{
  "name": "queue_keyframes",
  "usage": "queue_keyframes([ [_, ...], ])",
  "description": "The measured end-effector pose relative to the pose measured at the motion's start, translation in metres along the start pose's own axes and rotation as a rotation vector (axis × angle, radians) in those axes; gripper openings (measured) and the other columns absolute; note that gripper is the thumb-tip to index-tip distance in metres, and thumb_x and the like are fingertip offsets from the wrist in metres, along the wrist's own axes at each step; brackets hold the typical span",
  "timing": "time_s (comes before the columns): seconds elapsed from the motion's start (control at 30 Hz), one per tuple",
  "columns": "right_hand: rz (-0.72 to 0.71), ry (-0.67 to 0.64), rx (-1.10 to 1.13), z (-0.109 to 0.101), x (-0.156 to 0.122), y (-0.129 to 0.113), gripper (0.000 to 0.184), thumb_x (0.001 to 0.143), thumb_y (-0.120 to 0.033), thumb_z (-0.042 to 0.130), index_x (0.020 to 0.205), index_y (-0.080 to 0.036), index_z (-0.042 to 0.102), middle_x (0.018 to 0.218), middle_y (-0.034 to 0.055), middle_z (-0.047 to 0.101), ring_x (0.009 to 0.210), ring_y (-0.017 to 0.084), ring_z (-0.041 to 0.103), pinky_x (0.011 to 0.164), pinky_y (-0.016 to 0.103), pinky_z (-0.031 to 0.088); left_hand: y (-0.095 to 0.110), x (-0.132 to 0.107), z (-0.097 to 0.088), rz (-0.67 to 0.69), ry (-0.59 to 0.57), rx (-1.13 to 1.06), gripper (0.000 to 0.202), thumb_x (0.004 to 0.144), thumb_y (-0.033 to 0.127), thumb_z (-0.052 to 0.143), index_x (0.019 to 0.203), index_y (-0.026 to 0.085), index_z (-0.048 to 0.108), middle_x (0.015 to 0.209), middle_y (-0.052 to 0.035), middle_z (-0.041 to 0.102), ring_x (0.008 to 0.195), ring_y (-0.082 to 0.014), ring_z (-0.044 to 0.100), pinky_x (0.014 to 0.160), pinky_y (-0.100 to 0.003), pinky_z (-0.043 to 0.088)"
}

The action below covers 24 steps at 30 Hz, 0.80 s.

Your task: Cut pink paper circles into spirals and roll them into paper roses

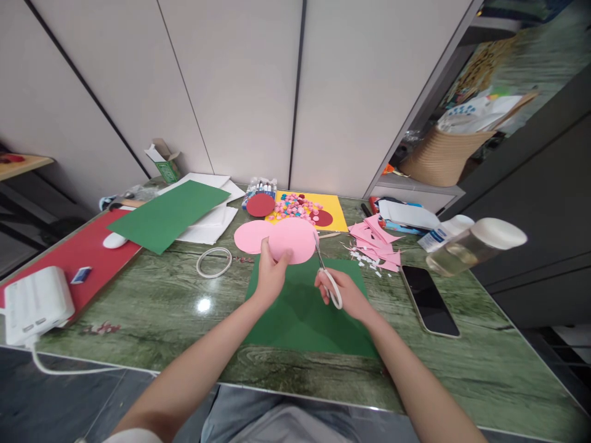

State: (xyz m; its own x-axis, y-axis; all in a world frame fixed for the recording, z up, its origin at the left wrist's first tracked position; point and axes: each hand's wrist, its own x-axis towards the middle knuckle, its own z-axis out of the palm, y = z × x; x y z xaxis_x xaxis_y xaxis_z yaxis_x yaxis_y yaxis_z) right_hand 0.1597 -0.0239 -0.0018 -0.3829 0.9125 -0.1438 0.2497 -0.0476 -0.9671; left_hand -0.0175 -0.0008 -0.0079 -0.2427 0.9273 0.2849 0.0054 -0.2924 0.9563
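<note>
"How does the left hand (273, 271) stand?"
"Thumb and fingers pinch a pink circle (298, 240), raised over the near green sheet (305, 317)."
"And the right hand (344, 292)?"
"Curled round the handles of the scissors (335, 290); the blades point away from the body, at the circle's right edge. Whether they touch the paper, I can't tell."
"Close by?"
"A second circle (249, 237), also pink, partly behind the held one. Beyond: a red disc (260, 206) and a yellow sheet (339, 212) bearing small coloured pieces (295, 208)."
"Farther out?"
"Pink scraps (373, 240) and a phone (430, 300) rightward; a white ring (198, 266) leftward."
</note>
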Motion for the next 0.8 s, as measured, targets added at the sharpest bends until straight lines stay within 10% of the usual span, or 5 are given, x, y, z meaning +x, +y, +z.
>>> queue_keyframes([
  [0.8, -0.002, -0.007, -0.048, -0.0004, -0.0003, -0.0012, 0.032, 0.085, -0.044, 0.043, 0.07, -0.017, 0.051, 0.053, -0.0044, 0.047, 0.045, 0.008, 0.047, 0.045, 0.021, 0.034, 0.0011, 0.0021, -0.0003, 0.023, 0.094, -0.007, 0.032, 0.078, 0.034, 0.055, 0.103, 0.018, 0.043, 0.103, -0.006, 0.053, 0.096, -0.0177, 0.052, 0.081, -0.029, 0.044],
])
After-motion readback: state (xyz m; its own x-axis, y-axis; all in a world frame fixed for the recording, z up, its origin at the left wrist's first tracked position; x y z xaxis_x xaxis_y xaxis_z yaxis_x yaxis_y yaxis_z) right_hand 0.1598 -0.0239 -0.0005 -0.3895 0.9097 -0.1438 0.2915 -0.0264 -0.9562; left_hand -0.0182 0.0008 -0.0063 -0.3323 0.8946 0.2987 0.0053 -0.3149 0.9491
